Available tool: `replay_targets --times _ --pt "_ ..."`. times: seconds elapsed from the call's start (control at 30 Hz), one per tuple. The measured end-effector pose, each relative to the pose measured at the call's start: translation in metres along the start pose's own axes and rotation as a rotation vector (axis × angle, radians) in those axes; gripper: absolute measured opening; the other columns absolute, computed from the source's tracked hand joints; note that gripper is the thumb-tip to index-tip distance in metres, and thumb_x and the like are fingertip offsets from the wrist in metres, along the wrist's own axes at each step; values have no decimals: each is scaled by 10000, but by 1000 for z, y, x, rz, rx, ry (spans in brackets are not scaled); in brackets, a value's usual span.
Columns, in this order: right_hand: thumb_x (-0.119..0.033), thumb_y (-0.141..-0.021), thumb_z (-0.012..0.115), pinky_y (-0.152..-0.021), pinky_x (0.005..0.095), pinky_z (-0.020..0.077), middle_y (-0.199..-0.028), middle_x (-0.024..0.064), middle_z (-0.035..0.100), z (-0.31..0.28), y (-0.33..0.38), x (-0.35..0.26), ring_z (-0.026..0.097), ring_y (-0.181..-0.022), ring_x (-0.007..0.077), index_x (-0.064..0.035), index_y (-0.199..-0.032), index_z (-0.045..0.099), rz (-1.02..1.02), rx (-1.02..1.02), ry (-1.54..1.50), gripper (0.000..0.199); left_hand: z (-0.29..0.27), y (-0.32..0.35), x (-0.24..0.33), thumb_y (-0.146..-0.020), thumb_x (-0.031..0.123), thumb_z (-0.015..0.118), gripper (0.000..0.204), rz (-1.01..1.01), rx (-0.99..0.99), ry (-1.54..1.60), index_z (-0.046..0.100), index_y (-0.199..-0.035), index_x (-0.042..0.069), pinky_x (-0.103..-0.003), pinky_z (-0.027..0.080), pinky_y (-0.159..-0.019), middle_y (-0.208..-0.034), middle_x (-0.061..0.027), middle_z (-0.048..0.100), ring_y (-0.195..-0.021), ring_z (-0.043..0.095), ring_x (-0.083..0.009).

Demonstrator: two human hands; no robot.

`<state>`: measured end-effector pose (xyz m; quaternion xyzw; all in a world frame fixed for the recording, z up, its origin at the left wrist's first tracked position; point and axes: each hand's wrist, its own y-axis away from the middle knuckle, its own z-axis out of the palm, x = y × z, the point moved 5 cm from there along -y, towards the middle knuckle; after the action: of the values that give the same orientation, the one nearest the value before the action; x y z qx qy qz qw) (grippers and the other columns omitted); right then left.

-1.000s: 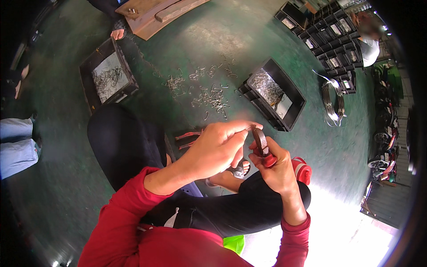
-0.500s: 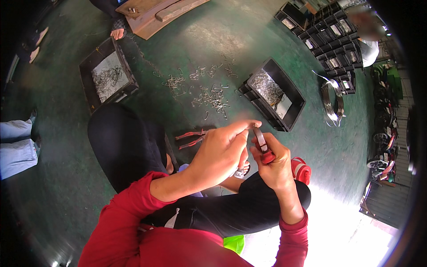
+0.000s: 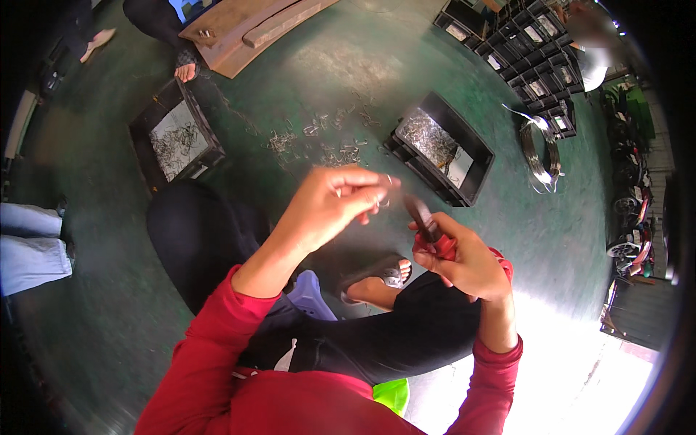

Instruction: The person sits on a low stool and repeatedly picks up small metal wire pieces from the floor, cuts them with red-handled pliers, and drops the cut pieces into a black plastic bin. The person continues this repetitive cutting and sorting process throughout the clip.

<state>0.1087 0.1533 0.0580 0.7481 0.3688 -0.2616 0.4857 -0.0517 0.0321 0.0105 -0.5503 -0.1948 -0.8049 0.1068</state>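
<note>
My left hand is raised in front of me, its thumb and fingertips pinched on a small bent wire piece, slightly blurred. To its right, my right hand is closed round red-handled pliers, their dark jaws pointing up toward the left hand. The wire piece and the jaws are apart. Beyond my hands, bent wire hooks lie in loose heaps on the green floor. A black crate with many more wire hooks inside stands just past the right hand.
Another black crate holding wire hooks stands left. Wooden boards lie at the back beside a person's foot. A wire coil and stacked crates are at far right. A bluish stool is below my left wrist.
My hands have moved apart: the left went leftward with the wire piece, the right slightly right and down with the pliers. The other pliers on the floor are now hidden.
</note>
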Motion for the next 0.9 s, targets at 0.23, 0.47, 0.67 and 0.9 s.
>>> replay_targets --times 0.23,0.47,0.67,0.9 --pt "-139 -900 666 -836 304 493 -1015 109 658 47 5 1 648 -912 195 34 -1241 485 22 -289 -807 423 3 -1 -1 -903 105 641 231 31 131 356 672 -1111 9 -294 549 -749 -1039 -105 686 -888 681 -198" --pt "-204 -908 663 -920 365 472 -1059 143 626 57 2 -9 617 -1022 243 55 -1260 438 -17 -387 -1046 491 9 4 9 -918 30 603 201 239 144 300 670 -1104 -2 -296 550 -824 -1044 -91 671 -935 658 -167" --pt "-217 -908 664 -902 362 477 -1036 142 623 54 2 -10 623 -1003 244 57 -1236 452 -37 -369 -1041 477 13 9 10 -929 8 581 193 353 138 161 684 -1091 16 -263 525 -834 -1088 -63 637 -954 632 -141" --pt "-175 -882 681 -786 319 496 -872 88 634 37 10 -3 642 -864 188 -12 -1129 548 22 -12 -487 325 5 6 20 -965 52 520 286 253 93 150 588 -1238 2 -343 550 -867 -1094 -117 644 -1012 653 -220"
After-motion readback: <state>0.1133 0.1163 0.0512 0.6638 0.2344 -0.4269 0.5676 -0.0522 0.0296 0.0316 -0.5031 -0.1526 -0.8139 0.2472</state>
